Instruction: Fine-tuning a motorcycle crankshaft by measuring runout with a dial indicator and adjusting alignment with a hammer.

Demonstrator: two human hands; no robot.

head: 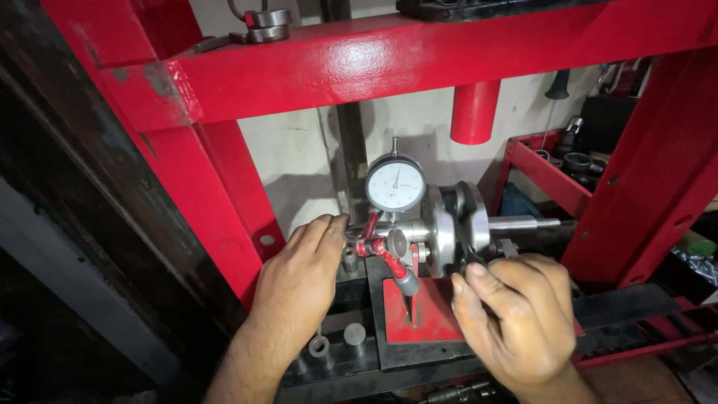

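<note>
Now: crankshaft (456,221) lies level under the dial gauge (395,184) — left hand (299,280), fingers together, presses its left shaft end; right hand (516,314) pinches its flywheel rim just below-right of the gauge.

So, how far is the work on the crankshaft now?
Done: the steel crankshaft lies across the red press frame, with the white dial gauge set up at it. In hand: left hand at the shaft end, right hand on the web. Left: cannot tell.

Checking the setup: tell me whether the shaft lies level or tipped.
Level: the shaft runs sideways under the round gauge, between both hands.
</note>
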